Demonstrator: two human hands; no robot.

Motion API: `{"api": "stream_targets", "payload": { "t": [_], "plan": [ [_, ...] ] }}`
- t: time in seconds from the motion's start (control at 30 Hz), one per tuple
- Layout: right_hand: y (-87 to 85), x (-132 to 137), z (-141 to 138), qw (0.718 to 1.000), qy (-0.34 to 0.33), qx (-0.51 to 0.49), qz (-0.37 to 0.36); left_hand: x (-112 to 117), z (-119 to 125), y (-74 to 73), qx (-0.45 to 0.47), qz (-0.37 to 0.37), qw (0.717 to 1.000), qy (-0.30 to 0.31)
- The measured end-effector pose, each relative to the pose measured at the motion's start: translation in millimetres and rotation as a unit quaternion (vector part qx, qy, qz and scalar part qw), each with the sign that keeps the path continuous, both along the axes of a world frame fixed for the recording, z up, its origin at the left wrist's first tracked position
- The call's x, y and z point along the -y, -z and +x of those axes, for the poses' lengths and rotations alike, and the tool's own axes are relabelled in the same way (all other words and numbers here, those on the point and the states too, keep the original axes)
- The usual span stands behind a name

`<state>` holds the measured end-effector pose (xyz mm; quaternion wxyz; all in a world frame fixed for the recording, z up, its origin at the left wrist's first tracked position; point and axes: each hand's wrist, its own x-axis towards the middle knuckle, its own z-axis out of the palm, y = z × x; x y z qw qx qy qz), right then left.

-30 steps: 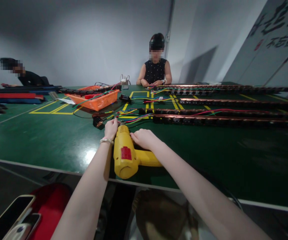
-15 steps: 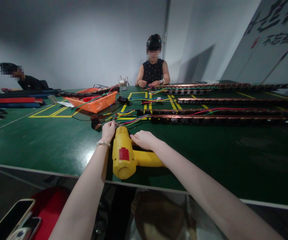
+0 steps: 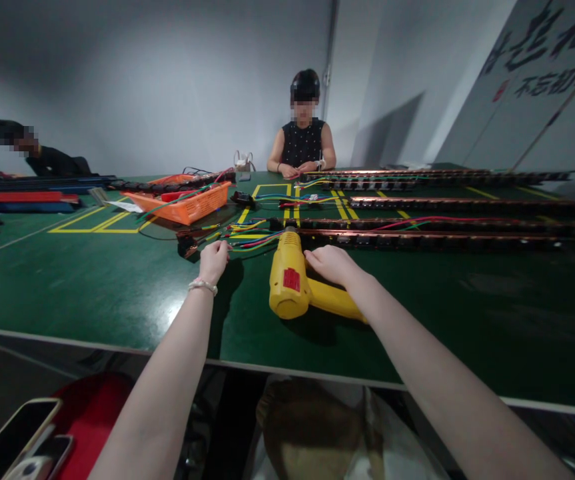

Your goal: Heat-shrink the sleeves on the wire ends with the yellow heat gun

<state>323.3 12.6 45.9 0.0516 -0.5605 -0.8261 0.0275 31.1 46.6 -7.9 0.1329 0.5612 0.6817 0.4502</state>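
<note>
The fingers point(image 3: 222, 248) of the left hand point(image 3: 212, 264) are closed on coloured wires point(image 3: 255, 246) — the exact pinch is hidden. The right hand point(image 3: 336, 264) grips the yellow heat gun point(image 3: 287, 275), held over the green desk point(image 3: 132, 287), nozzle pointing away, near the black-and-copper strips point(image 3: 397, 235).

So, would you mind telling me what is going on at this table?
A person's right hand holds a yellow heat gun, its nozzle pointing away over the table. The left hand is closed beside some colored wires; whether it grips one is too small to tell. An orange basket stands beyond, and another person is across the table.
</note>
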Motion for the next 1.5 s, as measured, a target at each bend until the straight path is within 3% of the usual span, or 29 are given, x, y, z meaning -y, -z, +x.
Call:
{"api": "stream_targets", "payload": {
  "t": [0.27, 0.47, 0.7, 1.0, 1.2, 1.5],
  "plan": [
    [3.0, -5, 6, 1.000, 0.015, -0.009, -0.022, 8, 10, -6.6, -0.040, 0.023, 0.998, -0.038],
    [1.5, 0, -1, 0.999, 0.009, 0.003, -0.038, 11, 14, -7.6, -0.011, 0.049, 0.998, -0.032],
    [0.4, 12, -28, 0.998, -0.040, 0.030, -0.028, 11, 17, -8.9, 0.015, 0.085, 0.996, -0.033],
    [3.1, 23, -68, 0.994, -0.098, 0.037, 0.001, 7, 14, -4.2, 0.032, 0.073, 0.997, -0.024],
    [0.7, 31, -95, 0.989, -0.137, 0.046, 0.038, 9, 13, -9.0, 0.043, 0.066, 0.997, -0.026],
    [-1.2, 33, -98, 0.985, -0.154, 0.041, 0.063, 9, 8, -12.6, 0.057, 0.044, 0.997, -0.022]
  ]
}}
